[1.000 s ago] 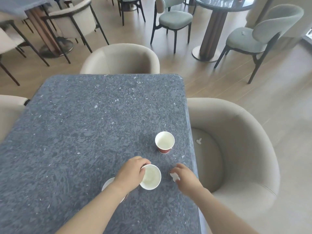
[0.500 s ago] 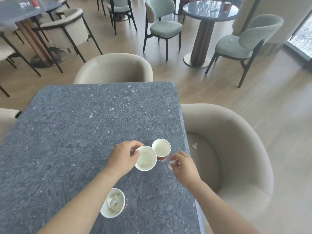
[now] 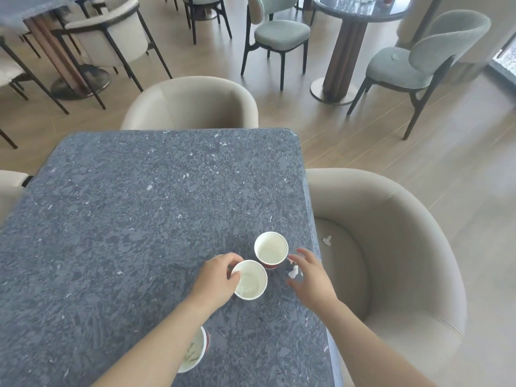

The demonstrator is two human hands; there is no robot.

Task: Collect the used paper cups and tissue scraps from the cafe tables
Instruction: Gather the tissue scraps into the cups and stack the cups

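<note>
Three red paper cups with white insides are on the dark stone table [image 3: 139, 205]. My left hand [image 3: 215, 280] grips the rim of the middle cup [image 3: 250, 280], held right beside the far cup [image 3: 270, 250], which stands near the table's right edge. A third cup [image 3: 195, 350] with tissue inside stands near me, half hidden under my left forearm. My right hand [image 3: 312, 277] hovers with fingers spread just right of a small white tissue scrap [image 3: 293, 272]; whether the scrap touches the fingers is unclear.
A beige tub chair [image 3: 405, 261] stands close at the table's right, with a tissue scrap [image 3: 326, 240] on its seat. Another beige chair [image 3: 192, 101] sits at the far end. Beyond are green chairs, one with a scrap [image 3: 395, 56], and a round table [image 3: 360, 9].
My left hand carried the middle cup away from the near cup toward the far cup. My right hand, pinched around the tissue scrap earlier, now has its fingers spread.
</note>
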